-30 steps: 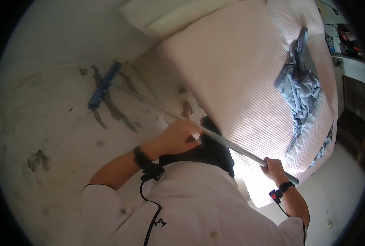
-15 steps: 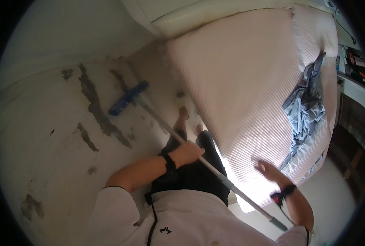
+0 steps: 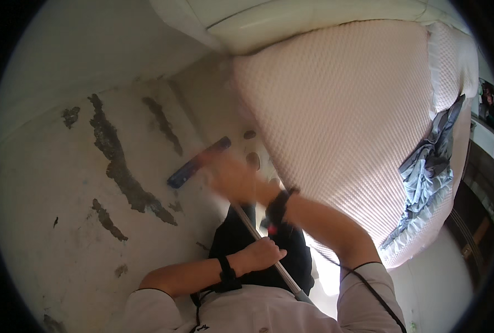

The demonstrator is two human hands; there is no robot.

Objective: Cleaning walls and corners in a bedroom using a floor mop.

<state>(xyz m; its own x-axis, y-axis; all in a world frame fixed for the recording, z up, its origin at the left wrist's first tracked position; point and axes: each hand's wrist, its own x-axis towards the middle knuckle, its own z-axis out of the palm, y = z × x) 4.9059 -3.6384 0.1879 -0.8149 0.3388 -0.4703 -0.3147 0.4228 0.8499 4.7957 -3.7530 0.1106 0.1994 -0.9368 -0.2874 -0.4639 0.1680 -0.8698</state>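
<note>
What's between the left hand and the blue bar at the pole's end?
In the head view: a stretch of pole, then the blurred right hand.

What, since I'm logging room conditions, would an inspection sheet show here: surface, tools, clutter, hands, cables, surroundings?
Surface: pale floor with ragged dark patches.
Tools: pole with a blue head; head's contact with the floor unclear.
Clutter: crumpled blue-grey cloth on the pink quilted cover.
Left hand: closed around the pole.
Right hand: motion-blurred near the blue head; grip cannot be told.
Cables: black cord crossing the right sleeve.
Surroundings: pale wall at upper left; items at far right too dim to identify.
</note>
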